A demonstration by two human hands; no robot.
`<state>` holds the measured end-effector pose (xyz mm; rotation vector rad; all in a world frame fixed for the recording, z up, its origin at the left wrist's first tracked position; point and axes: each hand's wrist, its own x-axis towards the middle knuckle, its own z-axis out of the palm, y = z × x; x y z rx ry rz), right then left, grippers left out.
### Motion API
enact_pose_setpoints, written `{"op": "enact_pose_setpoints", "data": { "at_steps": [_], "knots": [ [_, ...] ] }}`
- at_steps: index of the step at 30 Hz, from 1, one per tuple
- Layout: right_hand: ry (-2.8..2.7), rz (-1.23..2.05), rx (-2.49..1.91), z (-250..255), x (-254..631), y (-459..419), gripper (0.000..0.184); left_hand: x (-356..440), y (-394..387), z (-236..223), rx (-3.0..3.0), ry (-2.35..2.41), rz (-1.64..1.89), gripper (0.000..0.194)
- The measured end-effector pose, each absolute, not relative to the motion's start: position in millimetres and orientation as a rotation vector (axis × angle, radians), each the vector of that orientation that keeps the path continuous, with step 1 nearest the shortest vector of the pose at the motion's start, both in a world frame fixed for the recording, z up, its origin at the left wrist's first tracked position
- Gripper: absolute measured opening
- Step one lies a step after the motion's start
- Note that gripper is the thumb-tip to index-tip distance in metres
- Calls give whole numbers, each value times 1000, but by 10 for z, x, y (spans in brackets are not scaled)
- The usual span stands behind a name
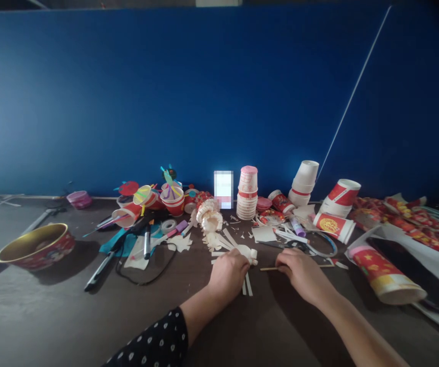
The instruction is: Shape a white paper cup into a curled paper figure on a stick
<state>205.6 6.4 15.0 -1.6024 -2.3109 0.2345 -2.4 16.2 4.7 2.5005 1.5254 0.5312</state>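
My left hand (227,275) presses on a crumpled white paper piece (248,254), its fingers curled over it. My right hand (299,272) pinches a thin wooden stick (268,268), whose tip points toward the paper piece. The two hands are close together but do not touch. Loose white paper strips (248,284) lie under and around my left hand. Just beyond, a white cut-paper cup craft (208,216) rests among paper scraps.
A red and gold bowl (35,247) sits at left, near a black marker (100,270) and a cable. Stacked paper cups (247,193) stand by the blue wall (165,92). Scissors (291,245) lie right of centre, beside a red paper cup (383,275) on its side.
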Motion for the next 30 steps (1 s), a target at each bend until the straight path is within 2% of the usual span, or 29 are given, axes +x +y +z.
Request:
{"op": "enact_pose_setpoints", "data": {
  "at_steps": [17,30],
  "knots": [
    [-2354,396,-1415,170,1835,-48,17,25,190,99,2311,1591,525,17],
    [-2419,454,-1241,231,1707,-148,10,56,144,78,2383,1675,428,23]
  ]
}}
